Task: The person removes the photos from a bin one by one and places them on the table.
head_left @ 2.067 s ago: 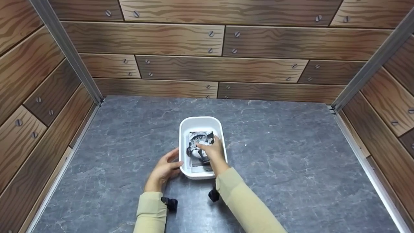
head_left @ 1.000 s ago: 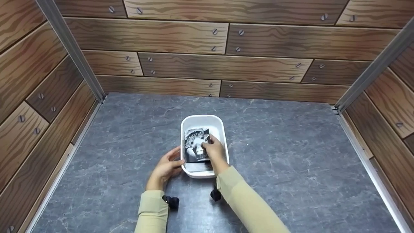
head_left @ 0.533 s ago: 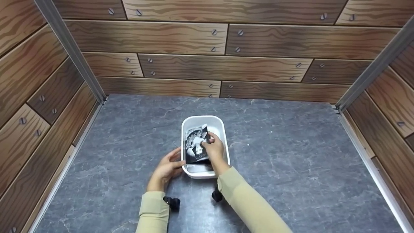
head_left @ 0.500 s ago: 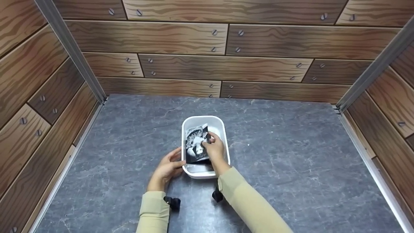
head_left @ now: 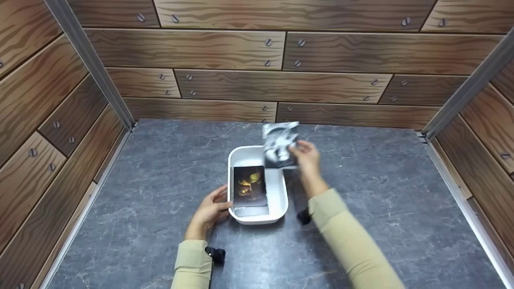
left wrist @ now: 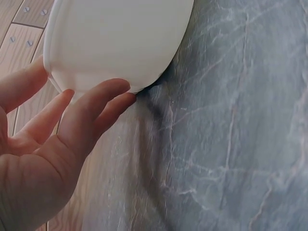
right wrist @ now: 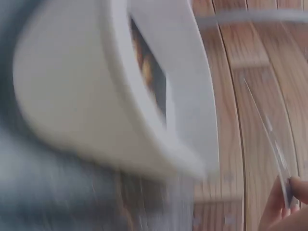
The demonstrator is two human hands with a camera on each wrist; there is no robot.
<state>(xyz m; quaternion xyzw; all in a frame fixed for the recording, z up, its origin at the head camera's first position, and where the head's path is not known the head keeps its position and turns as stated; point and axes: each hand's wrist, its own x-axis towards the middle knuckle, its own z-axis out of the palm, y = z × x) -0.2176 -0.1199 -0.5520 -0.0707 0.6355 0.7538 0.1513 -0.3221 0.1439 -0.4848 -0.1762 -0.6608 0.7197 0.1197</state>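
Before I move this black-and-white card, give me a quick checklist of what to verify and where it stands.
1. Right hand pinching the black-and-white card: ok.
2. Black-and-white card clear of the white tub: ok, the right wrist view shows them apart.
3. Left hand touching the white tub's side: ok.
4. Dark card inside the white tub: ok.
5. Just one card in the right hand: cannot tell.
6. Black-and-white card set down: not ok, it is in the air.
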